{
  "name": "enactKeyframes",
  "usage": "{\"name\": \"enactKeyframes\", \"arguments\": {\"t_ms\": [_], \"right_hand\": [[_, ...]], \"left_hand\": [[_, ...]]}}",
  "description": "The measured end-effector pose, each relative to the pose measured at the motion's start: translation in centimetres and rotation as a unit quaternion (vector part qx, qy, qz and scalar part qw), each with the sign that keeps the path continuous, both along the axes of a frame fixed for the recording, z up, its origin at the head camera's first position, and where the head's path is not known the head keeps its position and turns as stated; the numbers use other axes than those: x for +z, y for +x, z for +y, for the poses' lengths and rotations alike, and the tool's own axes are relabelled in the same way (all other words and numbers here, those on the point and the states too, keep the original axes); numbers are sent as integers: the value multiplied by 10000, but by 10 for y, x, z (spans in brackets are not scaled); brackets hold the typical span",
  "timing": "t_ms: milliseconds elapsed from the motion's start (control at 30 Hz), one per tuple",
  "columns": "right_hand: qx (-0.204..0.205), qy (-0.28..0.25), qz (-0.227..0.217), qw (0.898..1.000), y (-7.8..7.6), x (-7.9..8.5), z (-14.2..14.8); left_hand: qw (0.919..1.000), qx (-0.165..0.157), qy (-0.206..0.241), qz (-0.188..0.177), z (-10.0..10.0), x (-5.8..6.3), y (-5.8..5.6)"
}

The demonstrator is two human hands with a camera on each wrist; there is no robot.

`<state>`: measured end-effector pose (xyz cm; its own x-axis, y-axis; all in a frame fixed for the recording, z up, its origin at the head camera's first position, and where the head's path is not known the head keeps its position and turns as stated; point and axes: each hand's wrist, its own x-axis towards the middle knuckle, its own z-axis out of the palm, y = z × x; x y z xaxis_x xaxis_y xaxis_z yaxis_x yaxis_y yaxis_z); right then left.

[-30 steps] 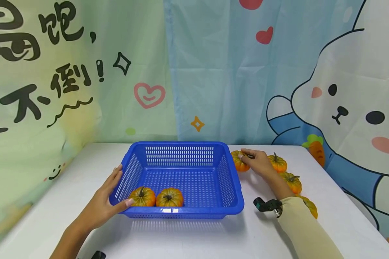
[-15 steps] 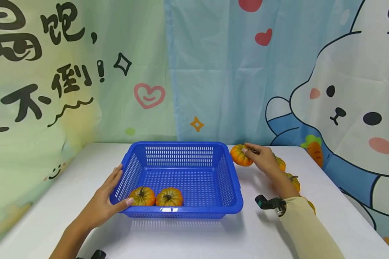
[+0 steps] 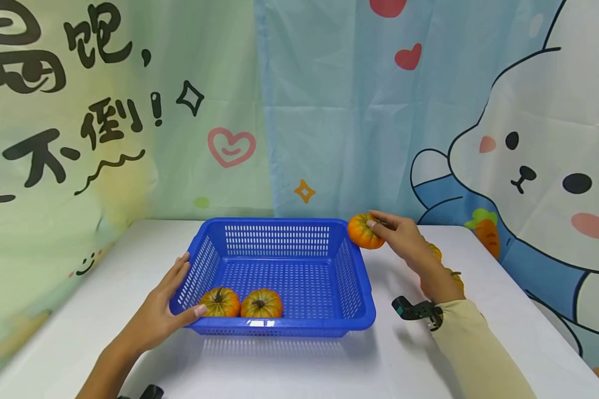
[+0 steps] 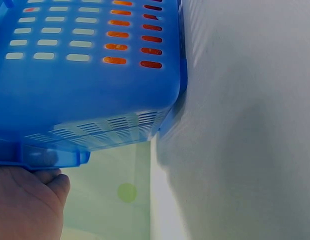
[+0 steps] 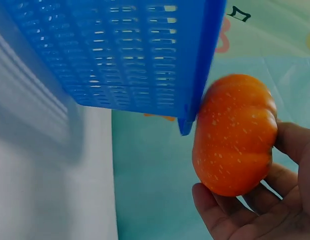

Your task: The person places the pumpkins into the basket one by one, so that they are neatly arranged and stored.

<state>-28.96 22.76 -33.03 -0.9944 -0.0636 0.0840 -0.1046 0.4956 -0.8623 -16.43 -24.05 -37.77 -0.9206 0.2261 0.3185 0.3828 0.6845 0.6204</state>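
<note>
A blue plastic basket (image 3: 299,324) with slotted walls stands on the white table. Two orange-green pumpkins (image 3: 262,303) sit inside it at the near left. At the basket's left near corner my left hand (image 3: 156,310) grips the rim, thumb over the near edge and fingers along the left side. My right hand (image 3: 401,239) pinches a small orange pumpkin (image 3: 363,233) by its stem side, raised at the far right corner of the basket. The right wrist view shows this pumpkin (image 5: 236,137) right beside the outer rim; whether they touch I cannot tell.
More pumpkins (image 3: 455,281) lie on the table (image 3: 329,366) to the right, partly hidden behind the right forearm. A printed cloth (image 3: 329,111) with a rabbit and lettering hangs behind the table.
My right hand has lifted the pumpkin off the table and brought it up and slightly left to the basket's rim. The left hand and the basket have stayed in place.
</note>
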Motion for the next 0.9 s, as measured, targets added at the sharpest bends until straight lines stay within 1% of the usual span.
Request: {"name": "enactKeyframes", "arguments": {"t_ms": [233,400,600,833,900], "right_hand": [[375,243,52,9990,-1,10,-14],[691,316,311,9966,1,17,-24],[1105,299,465,9923,3,21,-32],[1272,449,576,9892,4,26,-37],[1389,455,606,9874,5,28,-40]], "left_hand": [[10000,3,18,21,-1,-2,0],[10000,-1,-1,7,-1,-2,-1],[10000,22,-54,-24,0,-1,0],[10000,0,-34,13,0,-1,-1],[10000,-11,-13,19,0,-1,-1]]}}
